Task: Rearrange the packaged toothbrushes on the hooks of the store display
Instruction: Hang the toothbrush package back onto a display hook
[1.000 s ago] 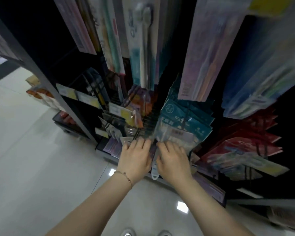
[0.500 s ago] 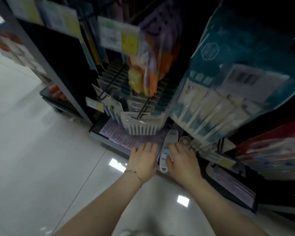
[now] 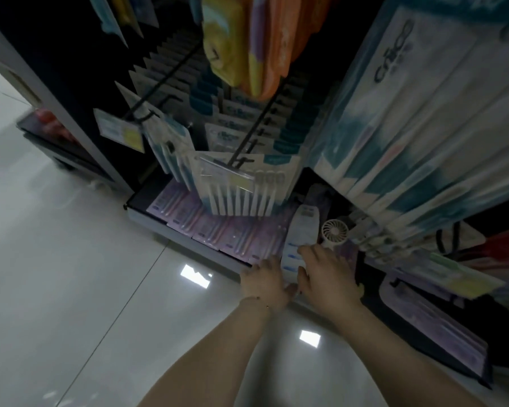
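A long white toothbrush pack point(image 3: 301, 230) rests on the bottom shelf between rows of flat purple packs point(image 3: 215, 227). My right hand point(image 3: 326, 274) grips its near end, fingers over the top and thumb underneath. To the left, my left hand point(image 3: 263, 282) lies flat with spread fingers on the edge of the purple packs, its thumb close to the white pack. Above, a black hook point(image 3: 247, 142) carries a row of white-and-blue multi-brush packs point(image 3: 238, 186).
A small white fan point(image 3: 334, 232) sits just right of the white pack. Big teal-and-white packs point(image 3: 423, 127) hang low at the right, orange and yellow packs point(image 3: 247, 48) overhead. A price tag point(image 3: 121, 132) juts out at left. Glossy floor tiles point(image 3: 71, 274) lie below.
Both hands have gone down from the hanging teal packs to the bottom shelf, carrying the white pack. The view has dropped with them and the pack now rests among the purple packs.
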